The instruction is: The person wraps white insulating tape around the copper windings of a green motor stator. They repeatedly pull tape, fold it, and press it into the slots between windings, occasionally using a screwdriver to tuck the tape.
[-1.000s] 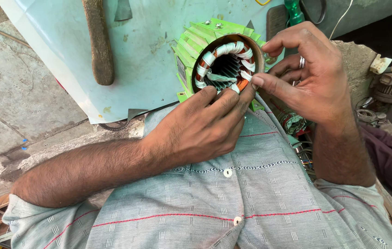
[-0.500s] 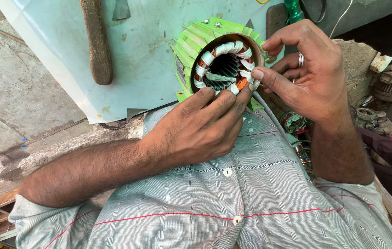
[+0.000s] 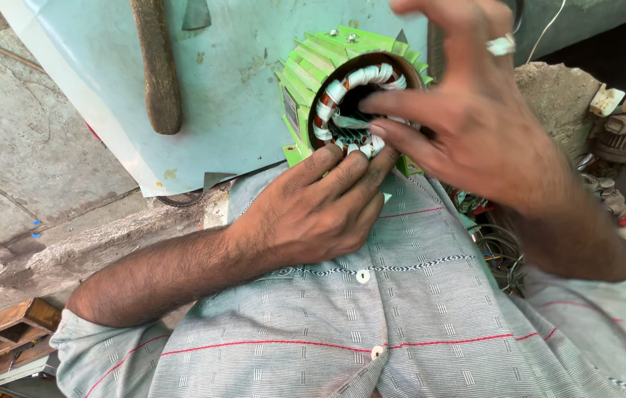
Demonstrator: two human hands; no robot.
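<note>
Green finned metal motor stator housing [image 3: 311,65], round, w/ copper windings wrapped in white tape [image 3: 336,90] inside the bore. Sits at the near edge of a pale blue painted metal table [image 3: 246,81], centre of view, pressed against the person's grey checked shirt [image 3: 401,317].

Left hand [image 3: 313,214]: comes in from the left, lies over the shirt, fingertips [image 3: 342,151] curled onto the near rim of the bore, touching the taped coils. Grip clenched on the rim/winding edge; what exactly is pinched, can't tell.

Right hand [image 3: 475,125]: above and right of the stator, fingers spread, blurred. Index and middle fingers point left into the bore opening, just at the coils. Grip released, holding nothing visible. Silver ring [image 3: 501,46] on one finger.

Far left on table: brown wooden tool handle [image 3: 156,66], lying lengthwise, well apart from both hands. Right of the stator: tangle of wires [image 3: 501,250] and grey motor parts [image 3: 622,136]. Left: concrete floor [image 3: 25,147].
</note>
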